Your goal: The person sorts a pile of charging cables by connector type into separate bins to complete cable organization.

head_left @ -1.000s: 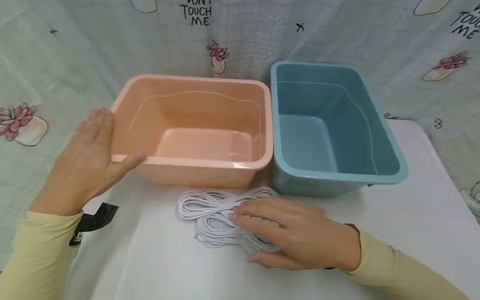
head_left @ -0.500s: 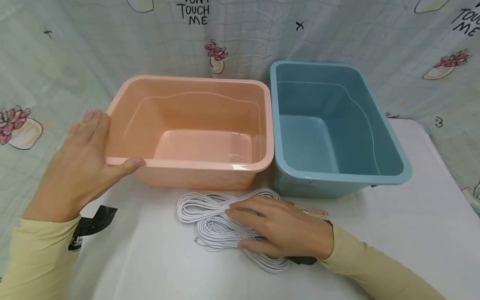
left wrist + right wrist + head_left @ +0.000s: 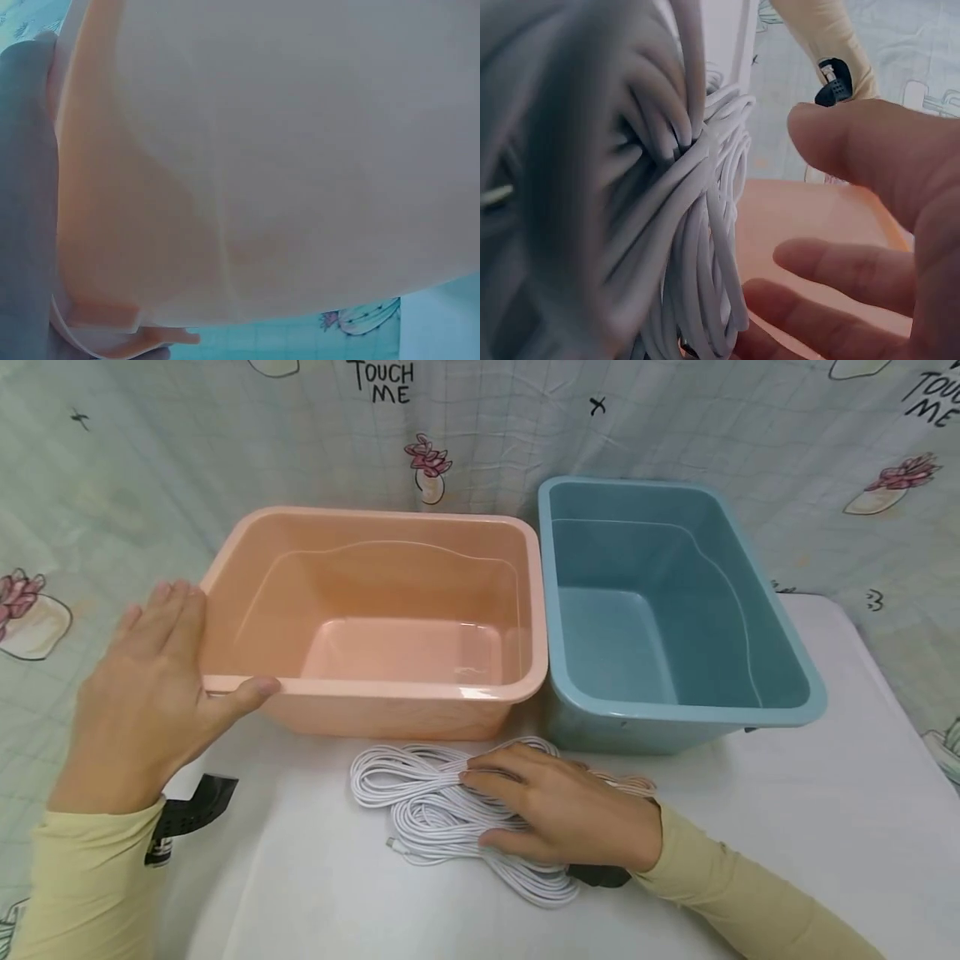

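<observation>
My left hand (image 3: 142,693) lies with straight fingers along the left end of a peach plastic basin (image 3: 390,689), its thumb over the front rim. The basin's outer wall (image 3: 300,150) fills most of the left wrist view. Coiled white cables (image 3: 420,831) lie in front of the basin, with a small metal connector (image 3: 395,846) at one end. Over their right part spreads my right hand (image 3: 558,806), its fingertips on the coils and part of them hidden underneath. In the right wrist view the thumb (image 3: 870,142) and fingers are apart, beside the bundled cable (image 3: 690,232).
A blue-green basin (image 3: 675,714) stands close against the peach one on the right. Behind my right hand, a tan cable coil (image 3: 633,785) shows in part. White cloth (image 3: 337,910) covers the table, and a printed curtain (image 3: 495,435) hangs behind the basins.
My right hand has moved left over the coils, uncovering their lower right loops and the tan coil. My left hand stays at the peach basin's end; the view has shifted slightly.
</observation>
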The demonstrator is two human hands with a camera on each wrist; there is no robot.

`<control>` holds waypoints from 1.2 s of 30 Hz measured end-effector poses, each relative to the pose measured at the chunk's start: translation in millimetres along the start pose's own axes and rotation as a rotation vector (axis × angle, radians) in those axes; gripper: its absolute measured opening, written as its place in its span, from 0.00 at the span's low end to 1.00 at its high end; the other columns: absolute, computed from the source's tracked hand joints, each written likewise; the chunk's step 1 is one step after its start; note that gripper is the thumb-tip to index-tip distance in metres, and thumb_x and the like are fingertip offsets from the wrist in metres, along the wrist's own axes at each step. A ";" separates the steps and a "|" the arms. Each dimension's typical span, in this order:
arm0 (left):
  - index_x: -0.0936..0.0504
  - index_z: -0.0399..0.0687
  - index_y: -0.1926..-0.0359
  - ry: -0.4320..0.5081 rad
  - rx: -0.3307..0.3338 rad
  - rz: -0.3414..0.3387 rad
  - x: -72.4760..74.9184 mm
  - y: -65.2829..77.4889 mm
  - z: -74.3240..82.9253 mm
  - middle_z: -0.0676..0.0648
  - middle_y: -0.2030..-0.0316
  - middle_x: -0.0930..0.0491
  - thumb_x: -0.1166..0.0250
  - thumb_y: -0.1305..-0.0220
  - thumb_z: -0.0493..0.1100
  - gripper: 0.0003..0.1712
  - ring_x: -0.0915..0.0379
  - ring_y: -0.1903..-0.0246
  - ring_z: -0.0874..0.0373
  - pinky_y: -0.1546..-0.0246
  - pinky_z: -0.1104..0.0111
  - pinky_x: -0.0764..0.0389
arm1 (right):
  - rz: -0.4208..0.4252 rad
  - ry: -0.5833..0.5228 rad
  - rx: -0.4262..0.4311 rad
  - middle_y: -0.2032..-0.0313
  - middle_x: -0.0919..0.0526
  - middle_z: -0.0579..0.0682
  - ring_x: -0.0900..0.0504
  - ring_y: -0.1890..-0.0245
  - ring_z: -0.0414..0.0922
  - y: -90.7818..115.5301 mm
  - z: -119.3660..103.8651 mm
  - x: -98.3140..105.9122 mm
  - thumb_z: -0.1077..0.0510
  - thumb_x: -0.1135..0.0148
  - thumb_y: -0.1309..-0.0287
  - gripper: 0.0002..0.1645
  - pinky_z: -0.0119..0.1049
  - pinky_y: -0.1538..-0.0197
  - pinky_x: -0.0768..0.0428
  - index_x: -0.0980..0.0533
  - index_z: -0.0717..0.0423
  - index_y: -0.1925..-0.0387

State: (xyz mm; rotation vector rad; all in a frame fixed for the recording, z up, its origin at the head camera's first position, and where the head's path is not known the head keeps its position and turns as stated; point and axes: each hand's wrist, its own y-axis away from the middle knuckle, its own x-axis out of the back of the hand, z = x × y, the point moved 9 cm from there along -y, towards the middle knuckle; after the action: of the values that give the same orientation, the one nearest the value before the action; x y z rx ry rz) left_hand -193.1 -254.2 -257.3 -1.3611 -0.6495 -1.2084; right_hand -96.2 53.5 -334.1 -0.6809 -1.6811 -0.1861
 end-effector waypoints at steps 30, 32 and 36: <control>0.50 0.34 0.19 -0.011 0.057 -0.080 -5.5 0.0 -5.1 0.30 0.20 0.47 0.42 0.36 0.76 0.64 0.55 0.17 0.38 0.15 0.51 0.58 | -0.035 0.012 -0.124 0.45 0.18 0.47 0.20 0.44 0.44 4.2 3.6 2.8 0.45 0.20 0.48 0.35 0.36 0.40 0.16 0.20 0.52 0.40; 0.50 0.34 0.19 -0.014 0.061 -0.082 -5.7 0.0 -5.5 0.31 0.20 0.48 0.43 0.36 0.77 0.64 0.56 0.17 0.38 0.15 0.51 0.58 | -0.024 0.008 -0.109 0.46 0.18 0.46 0.20 0.46 0.43 4.8 -0.2 4.7 0.45 0.20 0.47 0.34 0.35 0.43 0.16 0.19 0.52 0.41; 0.50 0.35 0.19 -0.011 0.065 -0.081 -5.3 0.6 -6.1 0.32 0.20 0.48 0.44 0.37 0.78 0.65 0.56 0.17 0.39 0.15 0.51 0.57 | -0.002 0.017 -0.053 0.50 0.18 0.44 0.19 0.50 0.41 5.0 -9.7 5.5 0.45 0.21 0.45 0.30 0.32 0.47 0.16 0.19 0.51 0.43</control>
State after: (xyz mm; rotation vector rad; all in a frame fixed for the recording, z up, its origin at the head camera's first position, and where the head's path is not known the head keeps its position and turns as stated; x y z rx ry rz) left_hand -196.0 -258.7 -263.4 -1.2986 -0.7522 -1.2342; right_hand -85.8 54.8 -327.9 -0.7157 -1.6658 -0.2377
